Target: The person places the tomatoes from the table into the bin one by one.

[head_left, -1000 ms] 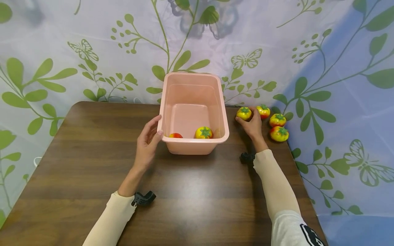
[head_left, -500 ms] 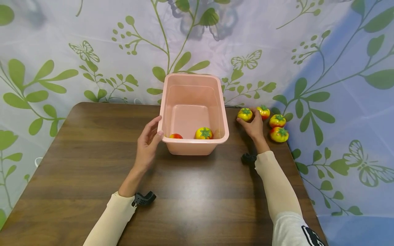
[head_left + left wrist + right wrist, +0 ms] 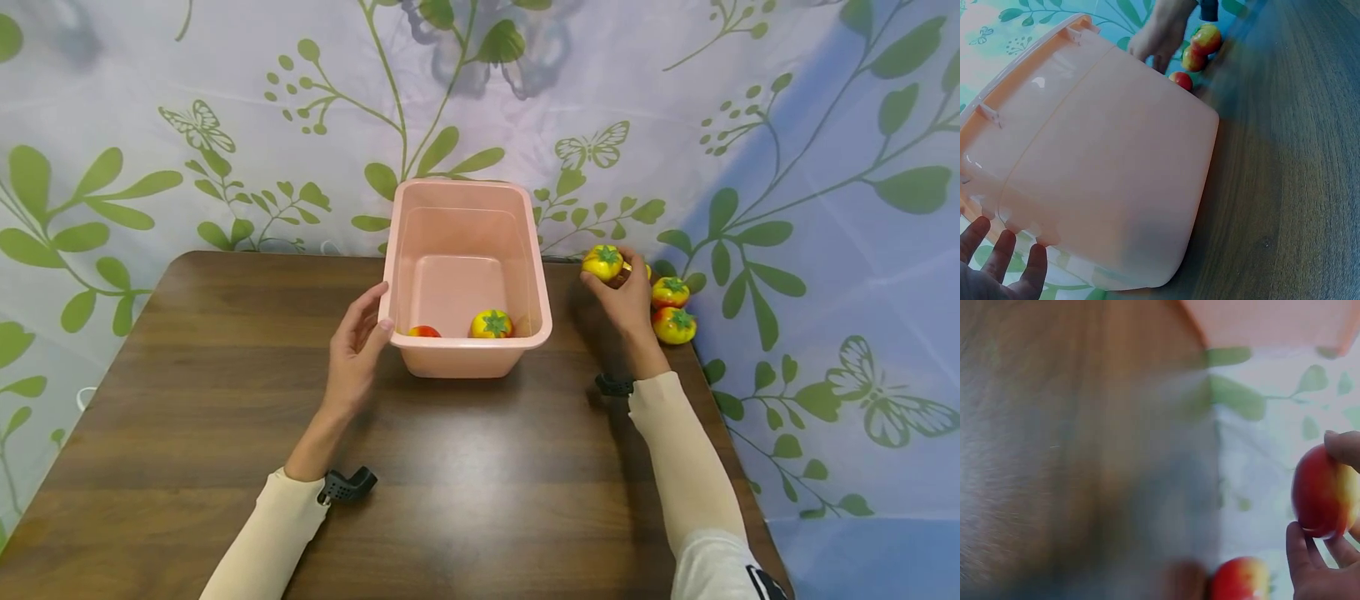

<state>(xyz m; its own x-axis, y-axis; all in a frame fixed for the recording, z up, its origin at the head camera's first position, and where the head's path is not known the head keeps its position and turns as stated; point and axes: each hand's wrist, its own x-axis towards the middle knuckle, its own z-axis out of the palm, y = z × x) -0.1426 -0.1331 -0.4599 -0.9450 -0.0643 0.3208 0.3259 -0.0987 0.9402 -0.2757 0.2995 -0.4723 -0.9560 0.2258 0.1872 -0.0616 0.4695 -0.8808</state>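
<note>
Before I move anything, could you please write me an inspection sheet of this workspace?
Surface: brown wood-grain table.
Job's things: a pink tub holds two tomato-like fruits, one mostly hidden; three more at the far right corner, one partly hidden.
Clutter: nothing seen.
Hands: left hand touches the tub's left rim; right hand grips another fruit.
Cables: none certain; a thin white loop at the table's left edge is too small to identify.
Surroundings: leaf-patterned cloth behind and beside the table.
</note>
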